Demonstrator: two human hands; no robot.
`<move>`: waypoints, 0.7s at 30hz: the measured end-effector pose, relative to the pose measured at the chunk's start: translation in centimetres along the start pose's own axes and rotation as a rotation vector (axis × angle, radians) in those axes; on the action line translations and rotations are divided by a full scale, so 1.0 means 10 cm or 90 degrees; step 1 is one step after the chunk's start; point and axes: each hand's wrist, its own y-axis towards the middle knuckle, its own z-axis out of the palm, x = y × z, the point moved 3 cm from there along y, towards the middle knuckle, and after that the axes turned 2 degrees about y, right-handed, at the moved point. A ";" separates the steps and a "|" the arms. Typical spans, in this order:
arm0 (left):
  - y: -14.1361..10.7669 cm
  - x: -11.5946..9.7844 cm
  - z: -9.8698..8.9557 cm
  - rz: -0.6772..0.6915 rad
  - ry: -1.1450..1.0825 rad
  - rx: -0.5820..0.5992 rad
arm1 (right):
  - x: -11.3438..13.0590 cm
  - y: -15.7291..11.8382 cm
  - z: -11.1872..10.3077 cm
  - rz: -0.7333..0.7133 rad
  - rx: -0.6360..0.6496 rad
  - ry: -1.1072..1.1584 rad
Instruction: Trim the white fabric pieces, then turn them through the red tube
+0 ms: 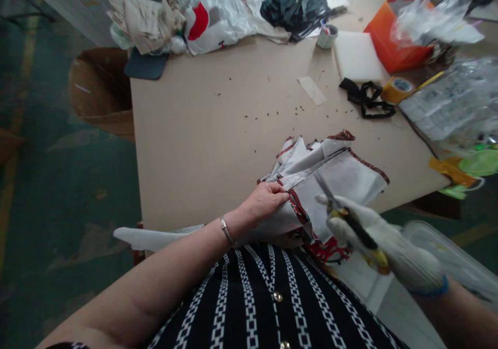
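Observation:
Bunched white fabric [330, 178] with dark red patterned edging lies over the table's near edge and partly on the lap. My left hand [266, 198], bare with a silver bangle at the wrist, pinches the fabric by its red trim. On the right, my right hand [373, 235] wears a white knit glove. Its fingers are wrapped round scissors [356, 227] with yellow and black handles, slightly blurred. The blades point up and left, over the fabric, a short way from my left hand. Red cords [330, 250] hang below the cloth.
Small dark scraps dot the table [194, 131]. At its back are a white plastic bag [221, 17] and a small cup [327, 36]. An orange box [392, 32], yellow tape [397, 89] and black straps [369, 99] sit right. A cardboard box [101, 89] stands left.

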 end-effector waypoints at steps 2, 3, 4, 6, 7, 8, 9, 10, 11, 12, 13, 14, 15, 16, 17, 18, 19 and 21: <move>-0.02 -0.01 0.01 -0.016 -0.023 -0.005 | -0.04 -0.07 0.30 0.020 0.088 -0.020; -0.03 -0.01 0.01 -0.021 -0.032 -0.007 | -0.07 -0.09 0.39 0.024 0.109 -0.020; -0.03 -0.02 0.02 -0.025 -0.039 -0.007 | -0.10 -0.10 0.45 0.024 0.116 -0.012; -0.03 -0.02 0.03 -0.029 -0.050 -0.006 | -0.17 -0.10 0.50 0.029 0.121 -0.002; -0.02 -0.01 0.03 -0.031 -0.052 -0.006 | -0.21 -0.09 0.50 0.034 0.124 -0.001; -0.02 0.00 0.04 -0.033 -0.056 -0.008 | -0.25 -0.08 0.51 0.037 0.126 0.003; -0.01 0.01 0.04 -0.035 -0.062 -0.010 | -0.28 -0.06 0.51 0.039 0.129 0.008; -0.01 0.01 0.04 -0.035 -0.065 -0.014 | -0.31 -0.04 0.52 0.037 0.132 0.017; -0.01 0.02 0.04 -0.035 -0.063 -0.015 | -0.32 -0.01 0.52 0.030 0.128 0.028; -0.01 0.02 0.04 -0.034 -0.057 -0.011 | -0.32 0.00 0.53 0.023 0.126 0.031; -0.01 0.01 0.04 -0.031 -0.049 -0.008 | -0.31 0.02 0.53 0.019 0.123 0.024; -0.01 0.01 0.04 -0.028 -0.041 -0.007 | -0.30 0.03 0.54 0.019 0.123 0.011; -0.02 0.00 0.04 -0.026 -0.037 -0.006 | -0.28 0.04 0.55 0.023 0.123 -0.005; -0.02 0.00 0.04 -0.028 -0.039 -0.006 | -0.25 0.05 0.56 0.027 0.123 -0.019; -0.03 0.00 0.05 -0.032 -0.045 -0.005 | -0.23 0.06 0.57 0.027 0.121 -0.028; -0.03 0.00 0.05 -0.036 -0.051 -0.006 | -0.21 0.06 0.57 0.024 0.117 -0.030; -0.04 0.00 0.05 -0.039 -0.056 -0.007 | -0.20 0.07 0.57 0.018 0.108 -0.029; -0.04 0.01 0.05 -0.038 -0.057 -0.008 | -0.19 0.09 0.58 0.009 0.097 -0.032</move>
